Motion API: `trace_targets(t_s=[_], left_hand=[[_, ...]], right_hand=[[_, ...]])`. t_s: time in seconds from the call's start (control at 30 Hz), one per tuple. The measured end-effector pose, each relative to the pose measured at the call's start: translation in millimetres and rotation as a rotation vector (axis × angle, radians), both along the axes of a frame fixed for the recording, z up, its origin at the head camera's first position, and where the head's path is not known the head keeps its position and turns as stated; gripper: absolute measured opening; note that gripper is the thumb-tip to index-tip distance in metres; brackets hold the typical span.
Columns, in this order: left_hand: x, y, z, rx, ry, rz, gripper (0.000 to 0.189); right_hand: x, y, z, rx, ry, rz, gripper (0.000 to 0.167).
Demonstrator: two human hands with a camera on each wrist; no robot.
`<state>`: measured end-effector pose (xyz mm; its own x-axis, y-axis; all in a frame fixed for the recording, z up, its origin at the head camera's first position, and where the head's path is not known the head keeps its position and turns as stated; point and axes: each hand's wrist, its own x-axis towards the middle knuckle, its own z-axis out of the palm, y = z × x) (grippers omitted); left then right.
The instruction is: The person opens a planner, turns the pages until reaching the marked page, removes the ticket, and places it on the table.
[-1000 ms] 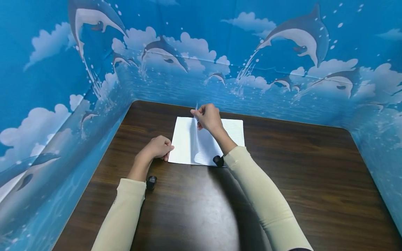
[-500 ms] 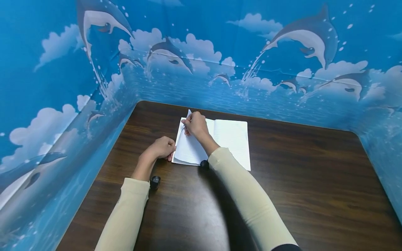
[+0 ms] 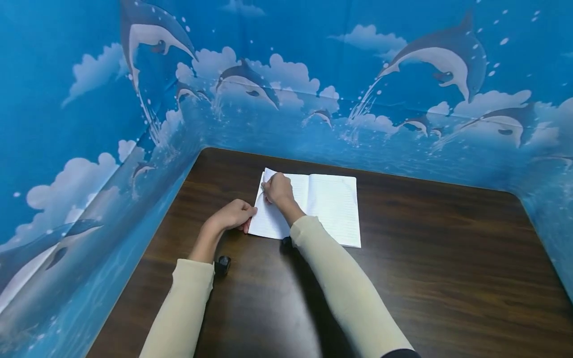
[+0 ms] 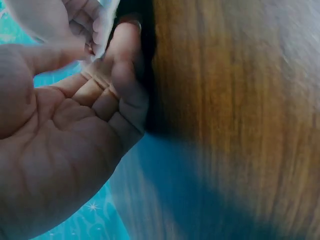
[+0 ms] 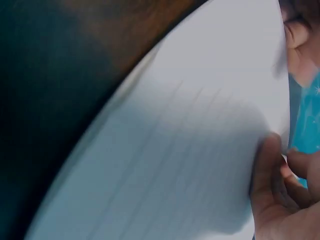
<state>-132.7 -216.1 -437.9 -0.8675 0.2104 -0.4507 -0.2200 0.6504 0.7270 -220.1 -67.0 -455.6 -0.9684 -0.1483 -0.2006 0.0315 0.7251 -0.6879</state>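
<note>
An open notebook [image 3: 333, 211] with lined white pages lies on the table. At its left edge, my left hand [image 3: 233, 215] pinches the margin between thumb and fingers; the left wrist view shows the thumb and curled fingers [image 4: 127, 75] at the paper's edge. My right hand [image 3: 279, 190] reaches across the left half and pinches a page near its upper left edge. Seen from the right wrist, the lined page [image 5: 200, 130] curves away from the pinching fingers [image 5: 267, 170]. Part of the left page is hidden under the right hand and forearm.
The dark wood-grain table [image 3: 425, 268] extends to the right and in front of the notebook. A blue dolphin-print backdrop [image 3: 286, 114] rises behind the table and along its left side. A small black device [image 3: 222, 265] sits at the left wrist.
My right hand has carried the page from near the middle over to the left side and lowered it. The right half now lies fully exposed. My left hand stays at the left edge.
</note>
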Motion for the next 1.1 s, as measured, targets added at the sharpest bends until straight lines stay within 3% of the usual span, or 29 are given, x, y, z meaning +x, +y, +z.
trace_targets(t_s=[0.1,0.27,0.5,0.83,1.1], left_hand=[[-0.2,0.9,1.0,-0.002,-0.006,-0.005,0.031],[2.5,1.3,-0.3,-0.035,0.014,0.018,0.026],[0.0,4.8,-2.1,-0.080,0.012,0.024,0.026],[-2.2,2.0,-5.2,-0.066,0.012,-0.024,0.027],[-3.9,1.0,-5.7,-0.059,0.007,-0.056,0.027]], right_hand=[[0.0,6,2.7,-0.007,-0.010,0.038,0.031],[2.2,14,1.7,0.033,0.058,0.123,0.010],[0.0,48,11.4,0.199,0.134,0.221,0.033],[-19.6,158,22.3,0.304,0.144,0.103,0.037],[-17.3,225,14.6,0.410,0.087,0.033,0.046]])
